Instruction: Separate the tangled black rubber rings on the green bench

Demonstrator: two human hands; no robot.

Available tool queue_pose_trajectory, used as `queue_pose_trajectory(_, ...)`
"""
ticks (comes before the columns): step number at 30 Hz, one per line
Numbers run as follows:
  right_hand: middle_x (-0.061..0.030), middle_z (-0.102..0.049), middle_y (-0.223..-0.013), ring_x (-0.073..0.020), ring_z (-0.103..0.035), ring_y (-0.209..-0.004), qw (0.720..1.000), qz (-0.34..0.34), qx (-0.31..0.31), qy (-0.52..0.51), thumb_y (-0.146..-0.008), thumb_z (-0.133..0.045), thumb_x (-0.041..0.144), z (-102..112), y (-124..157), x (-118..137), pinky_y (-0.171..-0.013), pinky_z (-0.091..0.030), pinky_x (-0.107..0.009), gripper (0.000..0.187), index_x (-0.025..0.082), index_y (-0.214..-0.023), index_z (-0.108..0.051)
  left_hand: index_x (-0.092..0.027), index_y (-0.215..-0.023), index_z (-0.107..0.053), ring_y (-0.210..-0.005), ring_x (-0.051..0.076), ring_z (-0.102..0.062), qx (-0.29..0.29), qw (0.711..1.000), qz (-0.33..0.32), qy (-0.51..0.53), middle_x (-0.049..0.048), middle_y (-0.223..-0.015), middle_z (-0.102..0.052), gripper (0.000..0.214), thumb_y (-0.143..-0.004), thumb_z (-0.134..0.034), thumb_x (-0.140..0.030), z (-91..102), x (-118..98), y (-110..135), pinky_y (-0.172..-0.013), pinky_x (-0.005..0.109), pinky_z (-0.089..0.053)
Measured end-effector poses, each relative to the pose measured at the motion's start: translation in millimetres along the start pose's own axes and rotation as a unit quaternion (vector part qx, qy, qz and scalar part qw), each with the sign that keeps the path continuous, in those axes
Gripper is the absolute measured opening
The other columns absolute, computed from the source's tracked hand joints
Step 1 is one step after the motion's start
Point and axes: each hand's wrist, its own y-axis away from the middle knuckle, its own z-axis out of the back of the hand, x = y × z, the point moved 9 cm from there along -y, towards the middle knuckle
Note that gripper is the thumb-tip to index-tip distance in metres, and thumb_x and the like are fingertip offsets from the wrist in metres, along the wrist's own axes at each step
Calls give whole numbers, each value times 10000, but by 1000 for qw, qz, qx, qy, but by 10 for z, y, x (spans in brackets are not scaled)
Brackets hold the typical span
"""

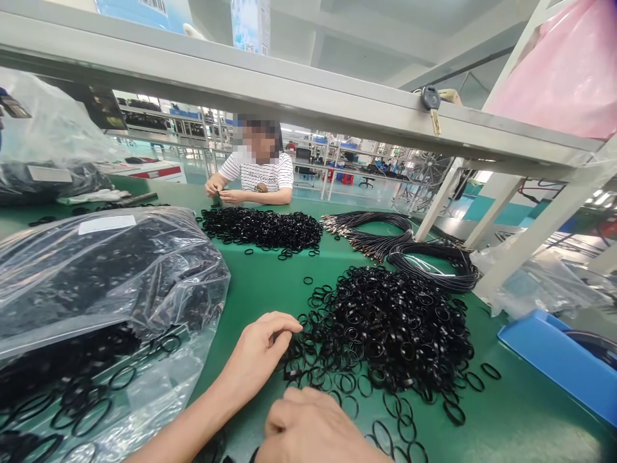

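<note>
two bare hands, left ahead of right
left hand [263, 354] stretches forward on a bare forearm, fingertips bunched downward; right hand [313, 429] sits close in, knuckles up, fingers curled under.

Single view, head-mounted, looking forward and down across the green worktop [270, 283] from its near edge. Close in: left hand [258, 354] and right hand [313, 431] sit at the bottom of frame. Wide lens. The overhead shelf rail [241, 83] crosses the top, and a seated person [260, 173] is at the far edge.
</note>
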Motion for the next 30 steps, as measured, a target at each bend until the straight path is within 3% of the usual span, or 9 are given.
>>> queue_pose_trajectory(3, 24, -681, -755, -150, -597, -724, 970, -113, -102, -192, -745, -628, 73, 263, 79, -329, -655, -410, -239, 212, 249, -812, -726, -220, -865, -702, -887, 203, -623, 28, 998, 27, 49, 19, -945, -701, 208, -843, -495, -218, -39, -47, 12, -823, 318, -462)
queue_pose_trajectory(6, 29, -646, -687, -123, -592, -645, 874, -191, -180, -408, -759, -519, 68, 462, 223, -664, -571, -402, -210, 258, 220, -835, -714, -205, -972, -678, -764, 193, -631, 97, 979, 71, 165, 31, -844, -703, 271, -895, -464, -354, -154, -136, 52, -670, 282, -488)
queue_pose_trajectory(10, 9, -634, -685, -139, -609, -622, 823, -205, -219, -482, -699, -452, 51, 541, 293, -866, -572, -445, -238, 335, 180, -916, -672, -183, -1148, -591, -751, 203, -635, 206, 916, 96, 330, 55, -812, -679, 377, -889, -485, -435, -386, -290, 141, -549, 255, -506)
queue_pose_trajectory(14, -7, -645, -718, -152, -622, -615, 805, -230, -262, -480, -644, -487, 62, 598, 355, -986, -527, -447, -232, 305, 162, -883, -646, -143, -908, -659, -425, 71, -464, 160, 940, 108, 280, -29, -552, -587, 275, -840, -589, -400, -391, -102, 93, -405, 158, -362)
queue_pose_trajectory(19, -54, -677, -722, -162, -636, -653, 812, -241, -276, -455, -760, -508, 156, 718, 409, -1016, -587, -458, -257, 200, 140, -847, -687, -150, -690, -627, -374, 43, -350, 106, 952, 141, 249, -58, -517, -516, 318, -789, -624, -452, -285, 98, 38, -357, 151, -249)
queue_pose_trajectory(22, -50, -665, -807, -175, -624, -755, 857, -215, -299, -360, -769, -530, 155, 853, 426, -961, -670, -465, -283, 211, 187, -830, -729, -150, -720, -701, -439, 57, -404, 131, 961, 100, 221, -25, -671, -555, 320, -785, -620, -453, -276, -21, 32, -404, 175, -328)
queue_pose_trajectory(24, -33, -648, -817, -169, -605, -741, 868, -220, -322, -306, -731, -556, 114, 910, 458, -957, -649, -459, -274, 224, 214, -800, -744, -175, -801, -739, -513, 73, -460, 125, 968, 70, 208, -11, -784, -566, 287, -819, -586, -416, -252, -97, 29, -494, 200, -399)
queue_pose_trajectory(28, -16, -689, -728, -175, -618, -677, 842, -265, -311, -352, -687, -632, 105, 829, 476, -1042, -634, -481, -273, 197, 210, -809, -745, -192, -974, -708, -571, 112, -535, 87, 960, 103, 244, -19, -708, -608, 250, -779, -649, -336, -238, -30, 47, -575, 233, -451)
queue_pose_trajectory(30, -22, -710, -737, -183, -633, -695, 835, -264, -301, -378, -698, -649, 131, 803, 459, -1036, -658, -491, -278, 159, 199, -809, -740, -169, -954, -692, -606, 138, -571, 81, 950, 121, 277, 3, -699, -656, 261, -744, -687, -323, -262, 2, 63, -567, 239, -465)
